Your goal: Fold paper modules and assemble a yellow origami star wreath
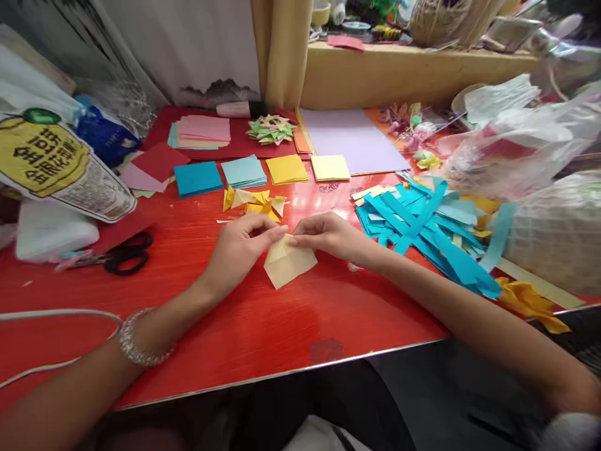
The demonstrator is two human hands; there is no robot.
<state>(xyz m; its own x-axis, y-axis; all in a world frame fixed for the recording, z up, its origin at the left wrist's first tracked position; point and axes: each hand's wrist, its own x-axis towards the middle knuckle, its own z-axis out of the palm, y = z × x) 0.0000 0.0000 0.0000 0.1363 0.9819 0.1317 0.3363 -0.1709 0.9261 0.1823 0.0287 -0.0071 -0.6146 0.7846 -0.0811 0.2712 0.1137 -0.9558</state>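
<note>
A pale yellow square of paper (287, 264), partly folded, lies on the red table (263, 326) in the middle. My left hand (237, 245) pinches its top edge from the left, fingers closed. My right hand (331, 235) pinches the same top edge from the right, fingertips meeting the left ones. Just behind the hands lie several folded yellow paper pieces (256, 203).
Black scissors (123, 254) lie at the left. Stacks of blue, light blue and yellow squares (244, 171) sit behind. A heap of blue paper strips (422, 228) is at the right, plastic bags (521, 138) beyond it. A lilac sheet (352, 141) and a paper star (271, 129) are at the back.
</note>
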